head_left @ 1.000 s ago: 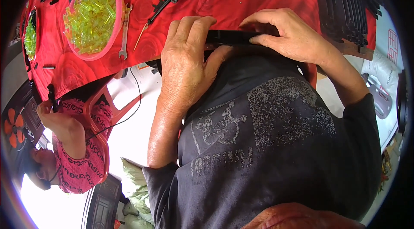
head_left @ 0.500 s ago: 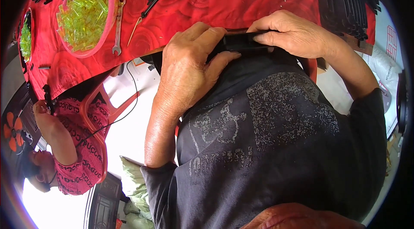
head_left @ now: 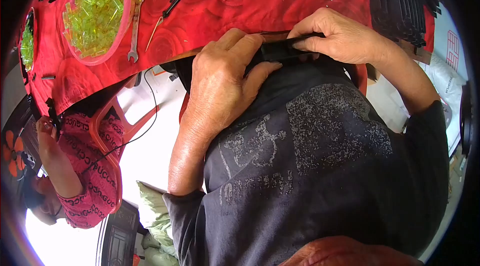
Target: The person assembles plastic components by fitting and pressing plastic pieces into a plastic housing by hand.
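Observation:
Both my hands are closed on a black plastic piece at the table's near edge, close against my dark shirt. My left hand grips its left end between the thumb and bent fingers. At the other end, my right hand pinches it with thumb and forefinger. The piece looks long and smooth, but its ends are covered by my fingers and its lower side merges with the shirt, so its exact kind cannot be made out.
A pink-rimmed basket of yellow-green clear pieces stands left on the red tablecloth, beside a wrench and a thin stick. Black strips lie stacked at right. A co-worker sits at left holding a black part.
My hands keep their hold on the black piece, with only a slight shift of the left hand. At left, the co-worker's arm has moved a little.

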Tool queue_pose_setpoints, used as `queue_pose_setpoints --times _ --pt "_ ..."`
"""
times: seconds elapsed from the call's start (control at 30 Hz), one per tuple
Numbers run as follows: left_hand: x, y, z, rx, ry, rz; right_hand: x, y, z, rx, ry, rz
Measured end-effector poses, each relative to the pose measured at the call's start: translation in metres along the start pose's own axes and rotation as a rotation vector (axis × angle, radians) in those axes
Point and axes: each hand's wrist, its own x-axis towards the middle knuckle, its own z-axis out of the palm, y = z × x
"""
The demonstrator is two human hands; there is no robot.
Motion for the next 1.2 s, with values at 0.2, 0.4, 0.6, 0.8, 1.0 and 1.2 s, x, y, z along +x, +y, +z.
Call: queue_pose_setpoints --times 0.2,0.4,0.6,0.8,1.0,1.2 --pt "-0.001 0.004 0.000 -0.025 -0.017 -0.004 0.003 0.000 -0.003 0.087 -0.073 0.087" --pt "0.000 0.008 -0.001 -0.032 -0.022 0.013 0.000 0.009 -0.003 0.178 -0.081 0.111" --pt "-0.002 0.006 0.002 -0.040 0.002 0.049 -0.004 0.005 0.002 0.188 -0.033 0.079" --pt "0.001 0.012 -0.009 -0.049 -0.106 -0.022 -0.005 -0.011 0.003 -0.073 0.034 0.026" --pt "0.011 0.003 0.001 -0.126 -0.177 -0.121 0.001 -0.023 0.003 -0.258 0.090 -0.058" --pt "0.014 -0.005 0.009 -0.179 -0.272 -0.194 0.006 -0.022 0.000 -0.256 0.042 -0.059"
